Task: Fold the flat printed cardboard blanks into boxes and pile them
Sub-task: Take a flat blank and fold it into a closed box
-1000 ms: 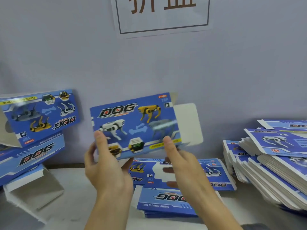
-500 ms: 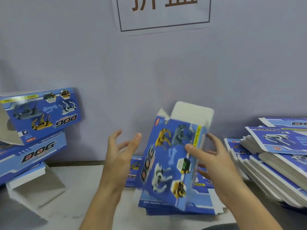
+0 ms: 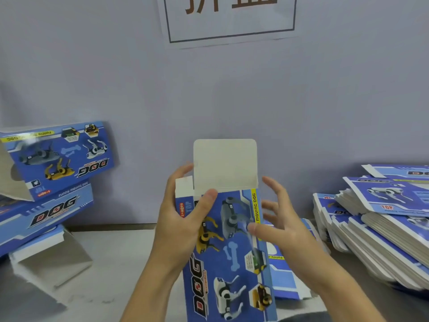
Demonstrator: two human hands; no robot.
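Observation:
A blue printed "DOG" box [image 3: 232, 252] stands upright in front of me, with its white top flap [image 3: 225, 163] raised and a small side flap open at the upper left. My left hand [image 3: 178, 224] grips the box's upper left edge, thumb on the printed front and fingers behind. My right hand [image 3: 283, 224] is at the box's right edge with its fingers spread and straight; the thumb lies on or near the front face, blurred. A few flat blanks [image 3: 285, 282] lie on the table behind the box.
Folded boxes [image 3: 58, 154] are piled at the left against the wall, one open-ended box at the bottom. A tall, slumped stack of flat blanks [image 3: 383, 217] fills the right side. The grey table [image 3: 111, 263] meets a wall carrying a paper sign [image 3: 229, 17].
The box turned from lying sideways to standing on end, flap up. My left hand let go mid-turn and now grips its upper left edge; my right hand's fingers opened.

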